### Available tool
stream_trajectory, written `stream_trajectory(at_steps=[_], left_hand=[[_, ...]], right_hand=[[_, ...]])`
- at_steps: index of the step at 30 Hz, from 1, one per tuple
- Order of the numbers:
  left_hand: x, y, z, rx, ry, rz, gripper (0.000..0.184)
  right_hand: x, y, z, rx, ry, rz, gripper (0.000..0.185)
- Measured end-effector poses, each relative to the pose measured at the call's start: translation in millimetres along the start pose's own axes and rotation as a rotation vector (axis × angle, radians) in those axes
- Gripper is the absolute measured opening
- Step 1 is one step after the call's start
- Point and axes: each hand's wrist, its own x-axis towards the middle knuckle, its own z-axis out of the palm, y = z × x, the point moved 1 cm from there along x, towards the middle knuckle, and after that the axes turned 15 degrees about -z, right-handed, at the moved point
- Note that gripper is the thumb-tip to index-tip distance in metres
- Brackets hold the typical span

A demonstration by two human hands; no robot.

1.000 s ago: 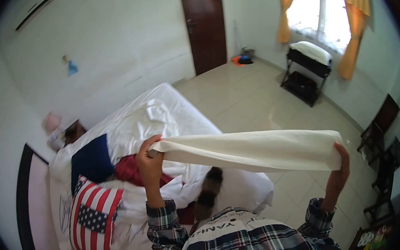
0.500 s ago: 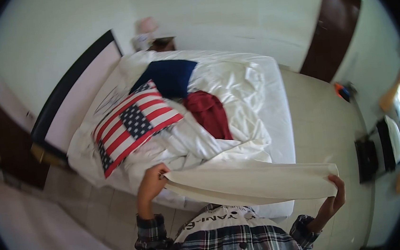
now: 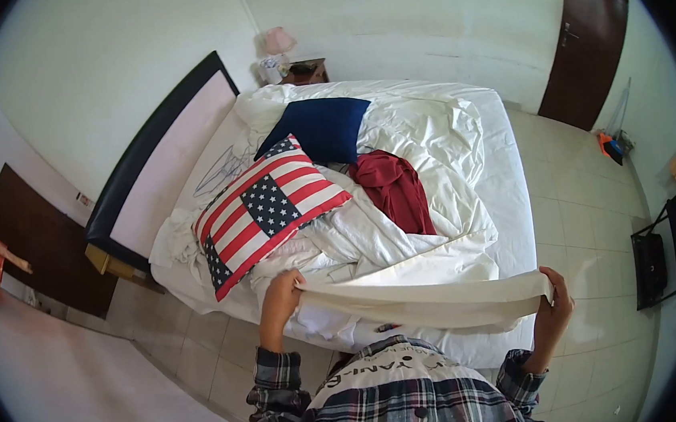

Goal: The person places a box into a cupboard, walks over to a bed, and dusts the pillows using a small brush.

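My left hand is closed on one corner of a cream-white sheet. At the other end of the same edge, my right hand grips the cloth, its fingers curled over the border. Between them the strip hangs slightly slack above the near side of the bed, and the rest of the cloth runs onto the mattress. Beyond my left hand lies a stars-and-stripes pillow. A navy pillow rests behind it, with a crumpled dark red cloth to its right.
The padded headboard stands at the left. A nightstand with a pink lamp is in the far corner. Tiled floor surrounds the bed. On the right are a brown door and a black bag by a frame.
My hands have come slightly closer together, and the stretched edge now sags more and looks narrower. The view has turned a little to the left, so the bed appears further right.
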Motion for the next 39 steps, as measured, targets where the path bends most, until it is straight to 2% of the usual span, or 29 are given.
stream_trajectory(at_steps=[3, 6, 9, 10, 13, 14, 15, 18, 20, 22, 24, 25, 26, 28, 29, 32, 35, 36, 37, 39], left_hand=[[46.9, 25.5, -28.8, 0.078, 0.193, 0.234, 0.012], [98.6, 43.7, -62.7, 0.040, 0.247, 0.392, 0.018], [135.6, 67.5, -107.4, -0.177, 0.026, 0.170, 0.028], [157.4, 61.9, -116.8, -0.203, 0.049, 0.292, 0.033], [239.0, 24.4, -133.4, -0.578, -0.215, 0.168, 0.035], [245.1, 25.2, -148.1, -0.664, -0.290, 0.080, 0.038], [264.4, 13.5, -155.9, -0.715, -0.323, 0.076, 0.037], [317.5, -17.0, -184.3, -0.849, -0.382, 0.060, 0.034], [346.3, -28.2, -207.8, -0.805, -0.286, 0.132, 0.033], [391.4, -50.1, -219.1, -0.727, -0.123, 0.283, 0.035], [422.8, -70.3, -224.4, -0.439, 0.084, 0.351, 0.033], [438.0, -87.6, -224.4, -0.290, 0.189, 0.379, 0.033], [483.5, -132.4, -205.3, -0.049, 0.371, 0.502, 0.031], [491.3, -171.1, -185.8, 0.074, 0.138, 0.141, 0.033], [502.7, -203.0, -169.3, 0.157, 0.064, 0.080, 0.036], [491.3, -257.6, -127.5, 0.142, -0.018, -0.063, 0.037], [465.9, -228.0, -140.3, 0.268, 0.036, 0.020, 0.040], [444.5, -210.1, -150.8, 0.165, 0.018, 0.051, 0.037], [433.1, -207.4, -152.9, 0.063, 0.044, 0.081, 0.039], [407.8, -204.8, -153.4, -0.144, 0.104, 0.142, 0.043]], right_hand=[[-4.4, -24.4, 2.8, -0.064, -0.081, 0.075, 0.037], [-15.8, -51.4, 20.1, -0.050, -0.116, 0.082, 0.032], [-39.9, -89.7, 63.5, 0.031, -0.094, 0.104, 0.031], [-47.9, -104.7, 80.7, 0.062, -0.077, 0.115, 0.032], [-72.7, -156.4, 141.8, 0.000, -0.085, 0.226, 0.035], [-83.7, -162.0, 164.8, 0.107, -0.097, 0.256, 0.036], [-92.6, -173.0, 188.3, 0.110, -0.121, 0.212, 0.032], [-108.1, -192.2, 252.4, 0.175, -0.449, 0.334, 0.029], [-114.2, -200.4, 299.0, 0.250, -0.675, 0.364, 0.028], [-123.0, -205.6, 345.9, 0.380, -0.782, 0.181, 0.027], [-155.8, -177.6, 413.2, 0.538, -0.815, 0.059, 0.025], [-164.0, -170.6, 441.1, 0.551, -0.968, 0.278, 0.024], [-168.8, -168.0, 464.2, 0.546, -1.013, 0.258, 0.027], [-186.7, -162.6, 507.8, 0.575, -1.059, 0.485, 0.028], [-198.1, -155.4, 526.6, 0.590, -1.078, 0.596, 0.028], [-243.1, -110.0, 574.2, 0.536, -1.135, 0.279, 0.033], [-236.5, -120.3, 576.1, 0.757, -0.957, 0.452, 0.037], [-233.2, -129.8, 575.7, 0.849, -0.858, 0.656, 0.038], [-227.9, -133.3, 575.8, 0.909, -0.793, 0.751, 0.038], [-222.1, -136.3, 578.7, 0.942, -0.770, 0.768, 0.039]])
